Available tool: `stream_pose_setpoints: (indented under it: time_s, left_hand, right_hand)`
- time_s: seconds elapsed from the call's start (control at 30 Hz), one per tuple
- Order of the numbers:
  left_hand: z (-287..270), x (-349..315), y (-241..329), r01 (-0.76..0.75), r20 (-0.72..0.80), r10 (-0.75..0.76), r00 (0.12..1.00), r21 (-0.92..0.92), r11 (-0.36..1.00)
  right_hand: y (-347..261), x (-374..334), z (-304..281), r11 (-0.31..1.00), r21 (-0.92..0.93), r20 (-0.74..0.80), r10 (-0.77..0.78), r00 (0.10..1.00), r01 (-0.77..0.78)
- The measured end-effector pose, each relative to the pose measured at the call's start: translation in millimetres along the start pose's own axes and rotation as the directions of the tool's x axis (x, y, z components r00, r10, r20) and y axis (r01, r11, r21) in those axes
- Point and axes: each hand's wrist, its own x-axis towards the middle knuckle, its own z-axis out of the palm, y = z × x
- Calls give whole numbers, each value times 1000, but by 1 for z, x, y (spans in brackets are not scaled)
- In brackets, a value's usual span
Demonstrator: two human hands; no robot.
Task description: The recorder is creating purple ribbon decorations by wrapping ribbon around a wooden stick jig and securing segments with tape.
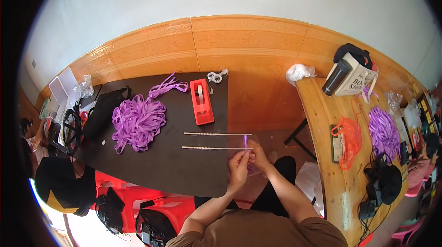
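Observation:
Two thin, pale sticks lie side by side, the far stick (pixel 212 134) and the near stick (pixel 212 148), their right ends reaching past the edge of the dark table (pixel 165 169). A short band of purple ribbon (pixel 246 141) spans the gap between them near those ends. My left hand (pixel 238 168) is closed in a pinch on the ribbon just below the near stick. Beside it, my right hand (pixel 259 157) is closed too, its fingertips at the ribbon and stick ends. The exact grip between the fingertips is partly hidden.
On the dark table are a heap of purple ribbon (pixel 138 122), a red tape dispenser (pixel 201 102), white-handled scissors (pixel 215 77) and a black bag (pixel 103 114). At right, a wooden table (pixel 317 118) bears more purple ribbon (pixel 384 132) and an orange plastic bag (pixel 349 141). Red stools (pixel 172 212) stand at lower left.

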Motion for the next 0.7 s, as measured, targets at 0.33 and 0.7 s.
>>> stream_pose_setpoints:
  time_s: [0.33, 0.7]
  left_hand:
    - [-34, -35, -25, 302, 159, -286, 945, -86, 949]
    - [-63, -63, -38, 330, 174, -329, 928, 20, 944]
  right_hand:
    - [53, -105, 39, 981, 153, 100, 108, 989, -123]
    - [76, -152, 52, 883, 101, 365, 395, 843, -458]
